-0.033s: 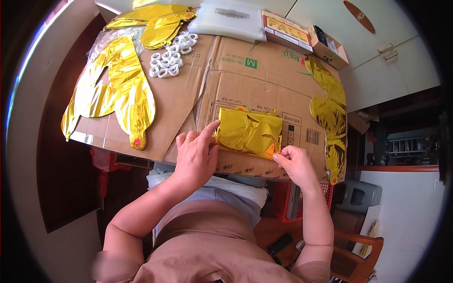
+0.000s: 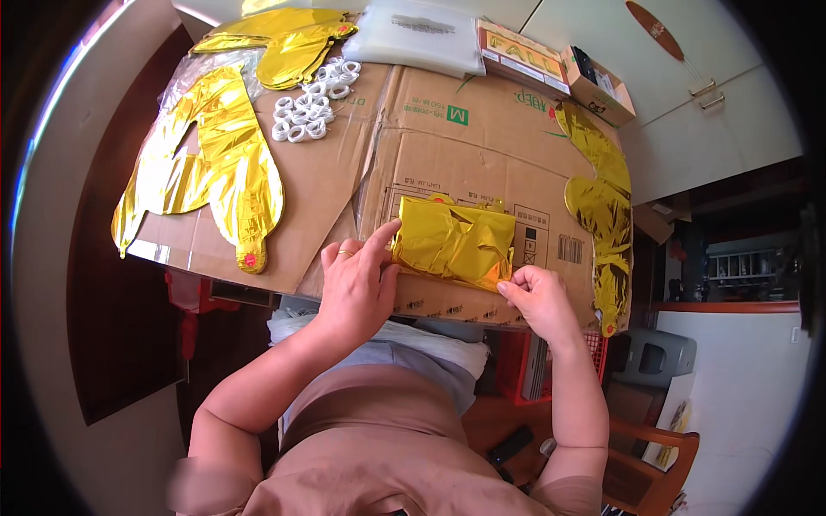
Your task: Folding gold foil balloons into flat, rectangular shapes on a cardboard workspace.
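Note:
A gold foil balloon (image 2: 456, 242), folded into a flat rectangle, lies on the cardboard in front of me. My left hand (image 2: 355, 279) is at its left edge, index finger stretched against the foil and thumb apart lower down. At the lower right corner, my right hand (image 2: 535, 295) pinches the folded balloon between thumb and fingers. Farther left lies a flat A-shaped gold balloon (image 2: 225, 129) with a red spot at its lower tip. A long, curvy gold balloon (image 2: 600, 206) runs along the right edge of the cardboard.
Brown cardboard (image 2: 482, 112) covers the table. White string coils (image 2: 301, 119) sit at the back left, near stacked gold balloons (image 2: 292, 62). Clear plastic bags (image 2: 413, 43), a flat printed box (image 2: 522, 62) and an open small box (image 2: 600, 84) line the back.

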{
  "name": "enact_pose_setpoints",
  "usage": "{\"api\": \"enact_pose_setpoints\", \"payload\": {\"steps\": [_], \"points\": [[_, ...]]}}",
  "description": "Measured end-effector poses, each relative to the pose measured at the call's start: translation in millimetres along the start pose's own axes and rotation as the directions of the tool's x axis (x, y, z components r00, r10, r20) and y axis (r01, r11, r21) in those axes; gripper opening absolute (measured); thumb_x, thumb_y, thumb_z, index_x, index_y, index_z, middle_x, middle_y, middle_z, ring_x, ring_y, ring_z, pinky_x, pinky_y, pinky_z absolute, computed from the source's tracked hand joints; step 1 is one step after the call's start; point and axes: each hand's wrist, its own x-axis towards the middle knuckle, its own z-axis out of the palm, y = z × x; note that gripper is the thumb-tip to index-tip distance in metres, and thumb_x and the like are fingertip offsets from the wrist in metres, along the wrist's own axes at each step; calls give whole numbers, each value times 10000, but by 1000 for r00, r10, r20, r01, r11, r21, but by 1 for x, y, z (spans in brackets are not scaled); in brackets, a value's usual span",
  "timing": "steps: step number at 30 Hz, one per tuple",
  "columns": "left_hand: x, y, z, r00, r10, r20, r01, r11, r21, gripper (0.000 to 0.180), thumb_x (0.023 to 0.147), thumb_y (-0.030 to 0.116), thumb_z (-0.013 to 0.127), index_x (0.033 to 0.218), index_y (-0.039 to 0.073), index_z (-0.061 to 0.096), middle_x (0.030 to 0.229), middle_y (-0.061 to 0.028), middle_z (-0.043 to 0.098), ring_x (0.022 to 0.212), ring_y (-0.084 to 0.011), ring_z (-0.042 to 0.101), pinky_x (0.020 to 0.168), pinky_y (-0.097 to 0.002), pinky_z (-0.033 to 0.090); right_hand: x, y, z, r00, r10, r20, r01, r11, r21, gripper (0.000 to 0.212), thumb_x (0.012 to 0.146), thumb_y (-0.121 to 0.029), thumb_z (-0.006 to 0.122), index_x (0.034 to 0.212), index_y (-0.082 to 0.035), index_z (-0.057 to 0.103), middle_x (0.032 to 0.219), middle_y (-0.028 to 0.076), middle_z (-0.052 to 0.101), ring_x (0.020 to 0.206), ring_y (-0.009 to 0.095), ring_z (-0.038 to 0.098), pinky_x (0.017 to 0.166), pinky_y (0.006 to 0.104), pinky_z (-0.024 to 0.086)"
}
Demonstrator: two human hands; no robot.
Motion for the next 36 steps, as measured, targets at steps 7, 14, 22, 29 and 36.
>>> {"api": "enact_pose_setpoints", "payload": {"steps": [7,14,22,29,36], "points": [[-2,2,-2,997,-75,25,76,996,-43,593,879,31,640,1445,98,478,870,-24,650,916,-241,599,939,-428,371,0,-1,-1,1000,19,9,-19,1000,-3,224,898,-182,748,847,28,689,642,36,650,587,78,573,549,281,458],[8,6,-3,995,78,-68,-63,978,200,462,915,135,649,1358,64,542,885,-60,667,865,-273,614,832,-434,394,-1,-10,-2,1000,13,4,-12,996,-86,243,909,-211,735,851,21,690,637,61,656,567,106,583,555,304,471],[10,7,5,998,59,-16,-57,990,131,437,956,109,625,1374,46,515,1024,-119,712,880,-294,652,820,-432,442,-3,-11,0,1000,15,-18,-17,993,-113,246,899,-210,749,856,25,693,636,66,655,561,115,584,559,305,476],[3,5,10,999,10,-48,-10,1000,-4,476,955,69,606,1414,39,488,940,-118,678,870,-317,645,817,-436,470,-6,-12,5,998,-6,-57,4,999,-34,215,895,-167,757,881,31,675,679,47,663,593,90,568,563,286,475],[-2,8,6,997,28,-68,-26,999,32,481,955,57,609,1416,20,479,991,-162,667,882,-339,649,839,-447,495,-5,-7,5,999,-5,-39,4,1000,-8,209,892,-163,754,871,28,671,667,50,658,583,87,564,559,287,471]]}}
